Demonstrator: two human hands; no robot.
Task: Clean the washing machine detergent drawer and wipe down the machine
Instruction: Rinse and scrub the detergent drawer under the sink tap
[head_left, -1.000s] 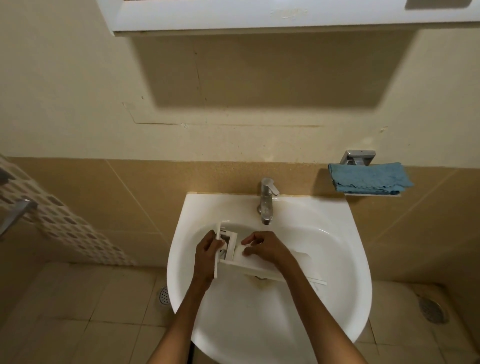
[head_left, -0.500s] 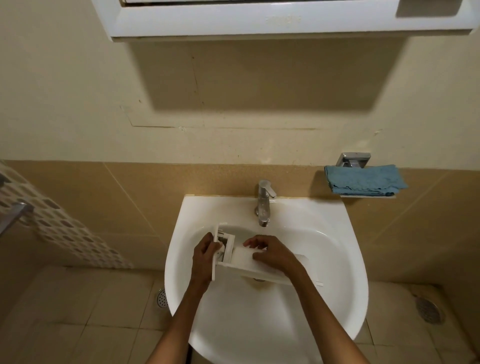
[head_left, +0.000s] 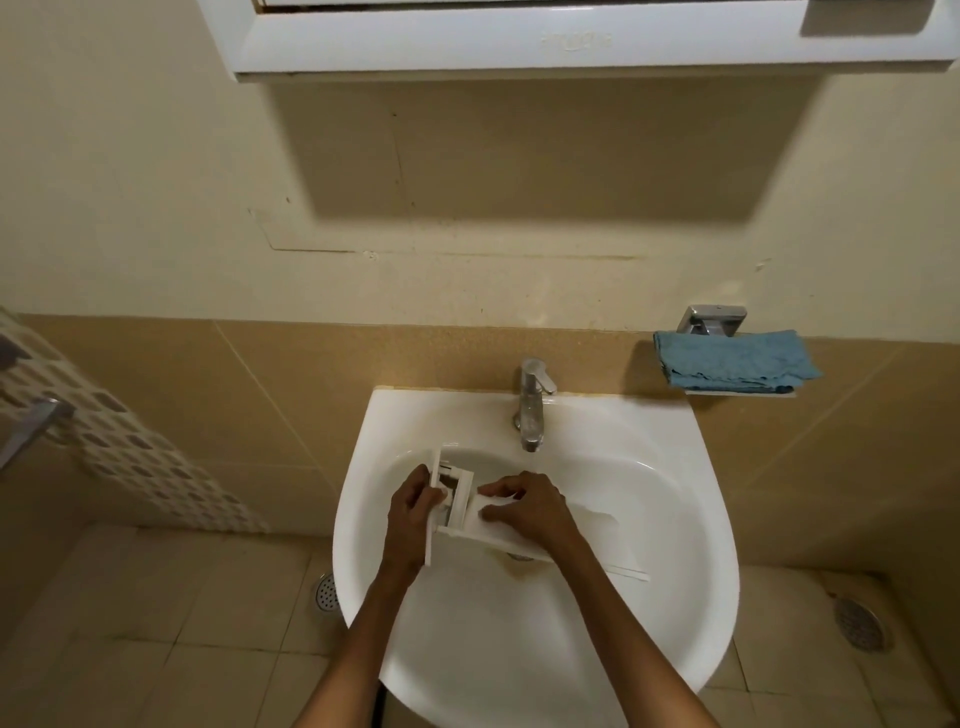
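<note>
A white detergent drawer (head_left: 460, 512) lies across the bowl of a white sink (head_left: 649, 519), its front panel to the left. My left hand (head_left: 413, 512) grips the front panel end, thumb over its edge. My right hand (head_left: 527, 506) lies on top of the drawer's middle with fingers curled onto a white insert piece there. Part of the drawer is hidden under both hands. A thin white strip (head_left: 631, 573) pokes out past my right wrist.
A chrome tap (head_left: 531, 402) stands at the sink's back edge, no water running. A folded blue cloth (head_left: 735, 361) sits on a small wall shelf to the right. A white cabinet (head_left: 571, 36) hangs overhead. Floor drains (head_left: 326, 592) lie beside the sink.
The view shifted slightly; my hands stay on the drawer in the sink. My right hand's fingers moved a little leftward on the drawer's top.
</note>
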